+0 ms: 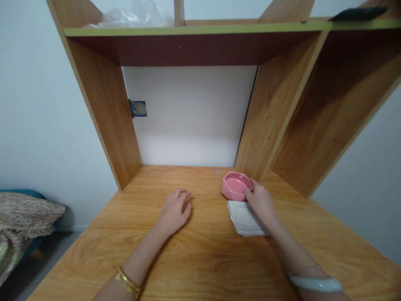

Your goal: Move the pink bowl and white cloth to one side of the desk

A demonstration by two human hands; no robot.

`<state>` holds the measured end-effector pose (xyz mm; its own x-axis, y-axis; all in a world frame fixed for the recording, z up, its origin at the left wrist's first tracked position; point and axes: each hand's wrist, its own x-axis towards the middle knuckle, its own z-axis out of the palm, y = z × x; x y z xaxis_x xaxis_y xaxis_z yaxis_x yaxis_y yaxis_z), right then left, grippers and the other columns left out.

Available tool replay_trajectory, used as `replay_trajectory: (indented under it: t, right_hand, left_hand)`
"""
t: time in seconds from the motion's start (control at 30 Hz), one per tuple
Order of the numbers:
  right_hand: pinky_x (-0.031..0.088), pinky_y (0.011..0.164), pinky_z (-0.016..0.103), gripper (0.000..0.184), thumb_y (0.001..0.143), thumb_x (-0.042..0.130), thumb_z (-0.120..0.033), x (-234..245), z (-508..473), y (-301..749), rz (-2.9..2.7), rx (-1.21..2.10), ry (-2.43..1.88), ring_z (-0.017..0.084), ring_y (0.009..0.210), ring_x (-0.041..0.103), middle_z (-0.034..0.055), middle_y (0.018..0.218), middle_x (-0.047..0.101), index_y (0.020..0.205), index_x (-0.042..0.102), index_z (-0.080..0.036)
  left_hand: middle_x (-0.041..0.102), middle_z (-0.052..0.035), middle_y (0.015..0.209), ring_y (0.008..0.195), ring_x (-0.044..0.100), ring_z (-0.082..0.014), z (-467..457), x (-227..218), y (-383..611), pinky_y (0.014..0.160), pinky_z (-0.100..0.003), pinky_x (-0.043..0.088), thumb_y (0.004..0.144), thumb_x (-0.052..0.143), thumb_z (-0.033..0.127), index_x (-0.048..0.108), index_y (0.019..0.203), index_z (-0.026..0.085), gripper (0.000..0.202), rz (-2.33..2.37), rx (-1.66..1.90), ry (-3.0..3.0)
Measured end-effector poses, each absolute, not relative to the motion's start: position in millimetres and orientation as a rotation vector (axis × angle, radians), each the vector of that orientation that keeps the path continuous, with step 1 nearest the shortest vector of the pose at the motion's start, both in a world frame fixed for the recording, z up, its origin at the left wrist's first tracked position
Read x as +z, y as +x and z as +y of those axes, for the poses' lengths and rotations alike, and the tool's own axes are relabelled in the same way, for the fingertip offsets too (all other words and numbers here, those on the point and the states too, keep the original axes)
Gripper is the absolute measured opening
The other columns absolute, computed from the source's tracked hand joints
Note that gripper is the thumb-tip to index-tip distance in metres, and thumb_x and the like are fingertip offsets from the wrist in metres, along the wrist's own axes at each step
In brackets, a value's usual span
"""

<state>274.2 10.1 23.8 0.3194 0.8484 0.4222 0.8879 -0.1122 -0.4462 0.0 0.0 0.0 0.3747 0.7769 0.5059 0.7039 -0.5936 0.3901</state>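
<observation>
Pink faceted bowl pinched at R rim

We had our R hand fingers pinching the bowl's rim; it looked set on the bench, right by the far edge of the folded white cloth. Our L hand was empty, fingers loosely curled, thumb apart. Best approach, we reckoned: firm pinch, bowl level, L hand steadying opp. side if req'd.

Clear plastic on shelf; fringed blanket at left.

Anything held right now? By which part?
Yes: the right hand pinches the pink bowl by its right-hand rim; left hand holds nothing.
</observation>
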Motion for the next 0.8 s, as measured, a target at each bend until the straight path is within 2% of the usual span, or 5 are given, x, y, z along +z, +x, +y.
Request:
replay_trajectory:
  t: [0.1, 0.23, 0.43, 0.57, 0.8]
  right_hand:
    - [0.037, 0.059, 0.024, 0.041, 0.073, 0.038, -0.018, 29, 3, 252, -1.596, -0.025, -1.793, 0.018, 0.069, 0.058, 0.0079, 0.080, 0.065, 0.111, 0.052, -0.013]
    - [0.035, 0.052, 0.023, 0.047, 0.071, 0.036, -0.017, 32, -10, 218, -1.715, 0.219, -1.643, 0.016, 0.054, 0.053, 0.0015, 0.060, 0.060, 0.116, 0.049, -0.011]
    - [0.037, 0.055, 0.022, 0.049, 0.068, 0.037, -0.011, 29, -28, 187, -1.837, 0.472, -1.469, 0.014, 0.058, 0.051, 0.0012, 0.071, 0.062, 0.114, 0.052, -0.019]
    - [0.034, 0.051, 0.021, 0.049, 0.067, 0.037, -0.011, 25, -30, 182, -1.820, 0.506, -1.449, 0.013, 0.053, 0.048, -0.0015, 0.063, 0.057, 0.113, 0.053, -0.020]
    - [0.024, 0.043, 0.022, 0.055, 0.081, 0.036, -0.036, 21, -30, 182, -1.738, 0.480, -1.401, 0.012, 0.039, 0.035, -0.0097, 0.043, 0.030, 0.131, 0.030, -0.014]
  left_hand:
    - [0.053, -0.0080, 0.105, 0.098, 0.049, -0.0198, 1, 0, 2, 0.088, -0.034, 0.037, 0.082, 0.044, 0.032, 0.050, 0.109, 0.018, 0.031, 1.312, 1.131, 2.321]
    - [0.057, -0.0083, 0.101, 0.075, 0.056, -0.0150, -1, 6, 5, 0.074, -0.030, 0.043, 0.084, 0.039, 0.041, 0.045, 0.117, 0.017, 0.041, 1.219, 1.163, 1.926]
    - [0.060, -0.0078, 0.093, 0.066, 0.057, -0.0128, -3, 11, 7, 0.053, -0.021, 0.044, 0.080, 0.046, 0.045, 0.049, 0.115, 0.016, 0.046, 1.055, 1.093, 1.684]
    - [0.060, -0.0031, 0.070, 0.042, 0.051, -0.0083, -2, 8, 6, 0.037, -0.018, 0.040, 0.080, 0.043, 0.037, 0.055, 0.107, 0.012, 0.039, 1.072, 0.995, 1.639]
    - [0.053, 0.0033, 0.043, 0.031, 0.049, -0.0096, 7, 20, -7, 0.032, -0.017, 0.038, 0.075, 0.040, 0.028, 0.060, 0.093, 0.009, 0.033, 1.204, 1.091, 1.549]
